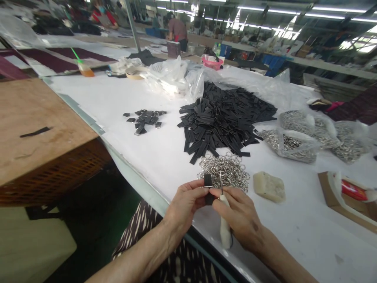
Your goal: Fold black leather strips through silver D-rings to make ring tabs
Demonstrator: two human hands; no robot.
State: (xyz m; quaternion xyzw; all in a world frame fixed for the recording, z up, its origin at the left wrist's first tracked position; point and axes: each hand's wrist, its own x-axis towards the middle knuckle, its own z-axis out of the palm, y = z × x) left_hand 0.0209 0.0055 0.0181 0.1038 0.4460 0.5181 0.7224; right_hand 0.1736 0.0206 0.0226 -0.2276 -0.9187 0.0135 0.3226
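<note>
Several black fabric tabs with silvery rings [144, 118] at 10 o'clock. Centre: left hand [183, 200], finger and thumb pinched together, grips short black fabric strip [207, 180]. 1 o'clock: heaped silvery metal rings [228, 167]. White-handled slim metal tool [225, 230], pointing to 12, in right hand [242, 218], fingers curled, tips at strip. Judgement: keep strip taut, tool point clear of fingertips.

Bare hands [240, 218], bare forearms [149, 247], dark cream-streaked garment [141, 220]

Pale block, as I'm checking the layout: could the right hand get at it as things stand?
Probably yes: the pale block lies near the right hand with bare table between, though that hand holds a white-handled tool.
</note>
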